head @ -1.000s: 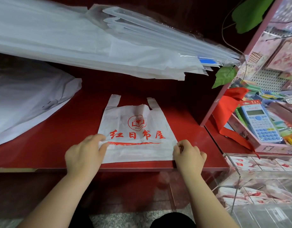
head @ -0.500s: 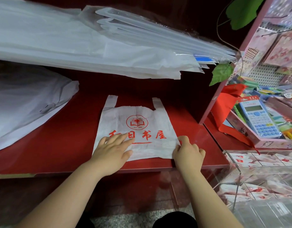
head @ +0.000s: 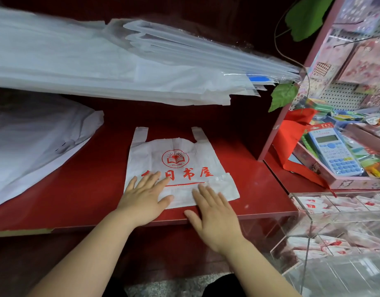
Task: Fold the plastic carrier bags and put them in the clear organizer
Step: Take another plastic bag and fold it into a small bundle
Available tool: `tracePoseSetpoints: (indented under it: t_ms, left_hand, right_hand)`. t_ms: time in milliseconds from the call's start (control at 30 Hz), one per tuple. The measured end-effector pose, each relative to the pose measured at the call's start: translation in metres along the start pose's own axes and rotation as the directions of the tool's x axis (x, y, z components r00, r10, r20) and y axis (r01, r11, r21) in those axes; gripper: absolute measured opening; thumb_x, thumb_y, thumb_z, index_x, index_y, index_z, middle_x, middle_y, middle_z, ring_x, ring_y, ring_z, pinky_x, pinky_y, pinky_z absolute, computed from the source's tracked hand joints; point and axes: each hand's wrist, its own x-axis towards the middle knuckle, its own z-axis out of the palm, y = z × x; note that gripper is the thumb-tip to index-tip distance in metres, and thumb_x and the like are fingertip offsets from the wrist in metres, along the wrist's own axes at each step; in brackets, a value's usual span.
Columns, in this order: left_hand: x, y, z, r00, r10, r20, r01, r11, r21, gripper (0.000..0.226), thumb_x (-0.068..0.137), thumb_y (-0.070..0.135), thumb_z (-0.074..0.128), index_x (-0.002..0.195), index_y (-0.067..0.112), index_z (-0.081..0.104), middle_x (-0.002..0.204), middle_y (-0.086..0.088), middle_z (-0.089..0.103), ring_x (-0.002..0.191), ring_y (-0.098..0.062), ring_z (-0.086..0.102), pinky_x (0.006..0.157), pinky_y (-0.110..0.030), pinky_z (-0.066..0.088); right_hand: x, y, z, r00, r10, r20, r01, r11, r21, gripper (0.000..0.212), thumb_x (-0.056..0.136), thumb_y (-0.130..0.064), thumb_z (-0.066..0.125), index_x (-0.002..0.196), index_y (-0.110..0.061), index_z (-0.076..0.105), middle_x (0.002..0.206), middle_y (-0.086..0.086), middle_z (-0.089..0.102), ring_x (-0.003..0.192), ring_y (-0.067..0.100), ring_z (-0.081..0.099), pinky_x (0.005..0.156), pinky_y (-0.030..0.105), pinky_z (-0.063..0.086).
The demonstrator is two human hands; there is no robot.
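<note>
Head view: our left hand (head: 142, 200) and right hand (head: 214, 221) press straight fingers (head: 208, 194) on one part-folded bag (head: 176, 151) (organizer (head: 339, 215) already part-filled).

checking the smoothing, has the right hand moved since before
Yes. The right hand left the lower right corner of the carrier bag, shifting left along the front of the red shelf, now flat on the bag.
</note>
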Motion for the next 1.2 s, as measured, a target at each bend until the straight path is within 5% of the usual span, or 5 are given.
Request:
tracePoseSetpoints:
  t_ms: [167,333,633,833,1200]
  left_hand:
    - [-0.007,-0.027,-0.009,0.998,-0.063,-0.008,0.063,0.998,0.003,0.066,0.092,0.063,0.020,0.147,0.035,-0.002,0.155,0.009,-0.012,0.141,-0.007,-0.013,0.113,-0.034,-0.008]
    - [-0.046,-0.042,-0.009,0.999,0.038,0.010,-0.039,0.998,0.057,0.135,0.017,0.096,-0.020,0.136,0.033,-0.025,0.138,0.022,-0.023,0.136,0.000,-0.017,0.111,-0.029,-0.011]
    - [-0.077,-0.034,0.028,0.892,0.184,-0.413,-0.154,0.983,0.104,0.090,0.030,0.027,0.088,0.113,0.012,0.056,0.098,-0.014,0.067,0.084,-0.024,0.041,0.070,-0.035,0.028]
    - [-0.065,0.001,0.039,0.765,0.195,-0.614,-0.136,0.981,0.141,0.057,0.044,0.018,0.081,0.100,0.011,0.071,0.081,-0.010,0.064,0.073,-0.025,0.040,0.065,-0.035,0.026]
    - [-0.067,-0.020,0.027,0.762,0.237,-0.603,-0.232,0.969,0.087,0.040,0.043,0.013,0.061,0.079,0.014,0.076,0.086,-0.003,0.073,0.092,-0.019,0.058,0.078,-0.027,0.033]
  right_hand:
    - [-0.003,0.049,-0.020,0.966,0.147,0.211,-0.152,0.988,0.008,0.126,0.044,-0.081,-0.030,0.147,-0.024,0.015,0.155,-0.006,0.007,0.143,0.009,0.005,0.113,0.026,0.000]
    - [0.005,0.063,-0.029,0.951,0.203,0.234,-0.208,0.978,-0.007,0.056,0.097,-0.049,0.022,0.147,-0.027,0.011,0.156,-0.008,0.003,0.143,0.013,0.000,0.114,0.035,-0.002]
    - [0.012,0.035,-0.019,0.925,0.171,-0.339,-0.119,0.978,0.169,0.050,0.077,-0.007,0.039,0.125,-0.001,0.051,0.134,0.021,0.047,0.126,0.035,0.043,0.106,0.050,0.025]
    - [-0.029,-0.009,0.005,0.910,-0.346,-0.229,0.390,0.902,0.187,0.059,0.060,-0.024,0.040,0.118,-0.015,0.046,0.124,0.009,0.059,0.118,0.019,0.042,0.105,0.033,0.024]
    - [-0.026,0.030,0.000,0.946,-0.157,-0.283,0.292,0.792,0.536,0.035,0.087,-0.027,0.046,0.091,-0.006,0.074,0.096,0.002,0.071,0.104,0.003,0.054,0.097,0.004,0.029]
